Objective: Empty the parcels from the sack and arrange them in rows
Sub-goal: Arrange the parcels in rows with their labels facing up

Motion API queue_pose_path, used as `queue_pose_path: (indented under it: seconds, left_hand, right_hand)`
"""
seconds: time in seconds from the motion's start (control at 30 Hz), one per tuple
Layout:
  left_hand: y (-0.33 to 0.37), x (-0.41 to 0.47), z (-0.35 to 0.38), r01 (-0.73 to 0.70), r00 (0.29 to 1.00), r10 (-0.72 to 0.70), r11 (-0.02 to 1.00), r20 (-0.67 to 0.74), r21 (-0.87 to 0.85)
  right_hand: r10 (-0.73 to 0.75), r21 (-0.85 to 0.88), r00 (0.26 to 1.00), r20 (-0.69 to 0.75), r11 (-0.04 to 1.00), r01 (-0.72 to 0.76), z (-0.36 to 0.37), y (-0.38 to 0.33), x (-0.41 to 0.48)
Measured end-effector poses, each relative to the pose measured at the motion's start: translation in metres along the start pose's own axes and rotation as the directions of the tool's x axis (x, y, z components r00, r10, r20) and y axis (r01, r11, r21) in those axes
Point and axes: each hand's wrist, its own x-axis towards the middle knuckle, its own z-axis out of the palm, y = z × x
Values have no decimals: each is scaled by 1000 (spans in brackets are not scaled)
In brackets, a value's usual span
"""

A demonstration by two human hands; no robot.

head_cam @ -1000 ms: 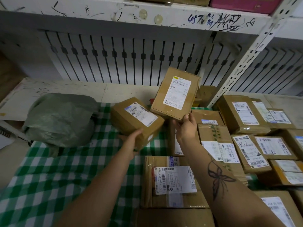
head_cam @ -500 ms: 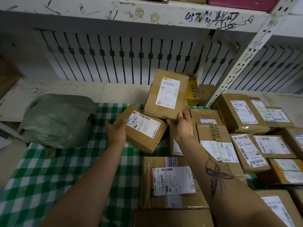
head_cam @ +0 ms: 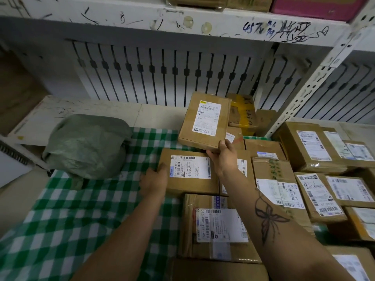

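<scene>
My right hand [head_cam: 224, 157] grips the near edge of a flat brown parcel [head_cam: 205, 120] with a white label, held tilted above the back of the pile. My left hand [head_cam: 155, 180] rests on the left end of a second brown parcel [head_cam: 189, 171] that lies flat on the green checked cloth [head_cam: 81, 216], label up. The crumpled green sack [head_cam: 87, 147] sits on the cloth to the left, apart from both hands. Several labelled cardboard parcels [head_cam: 316, 189] lie side by side to the right, and one large one [head_cam: 217, 226] lies in front.
A white slatted panel [head_cam: 162, 78] closes the back. A perforated metal shelf post [head_cam: 312, 82] slants down at the right, under a scribbled white shelf [head_cam: 182, 19] overhead. Yellow-taped boxes [head_cam: 241, 112] stand behind the held parcel. Bare checked cloth stretches over the left.
My left hand has brought its parcel down from a tilted hold to lie flat on the cloth beside the pile. My right hand's parcel has stayed raised, shifting slightly back.
</scene>
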Motion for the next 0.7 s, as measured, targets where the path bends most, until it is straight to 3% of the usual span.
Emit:
queue_pose_path:
  seconds: [0.07,0.13,0.27,0.4,0.5,0.7]
  left_hand:
    - [6,2,-6,27,999,-23,994,-39,105]
    - [15,6,-11,-9,997,17,996,-80,90]
    - [37,13,-13,-255,966,242,942,-87,-219]
    - [63,16,-18,-301,930,365,828,47,-472]
    - [72,29,-14,-215,927,346,805,143,-553]
    - [82,49,0,-9,968,175,743,181,-670]
  right_hand:
    - [5,-11,1000,11,1000,-5,4,1,-2]
    - [22,-25,1000,10,999,-22,8,2,-3]
    - [23,-106,1000,0,994,-23,14,4,-1]
    - [-43,-228,999,19,973,46,20,2,3]
    - [-67,-303,997,29,950,73,25,2,11]
    - [-15,-294,991,136,954,55,27,0,24]
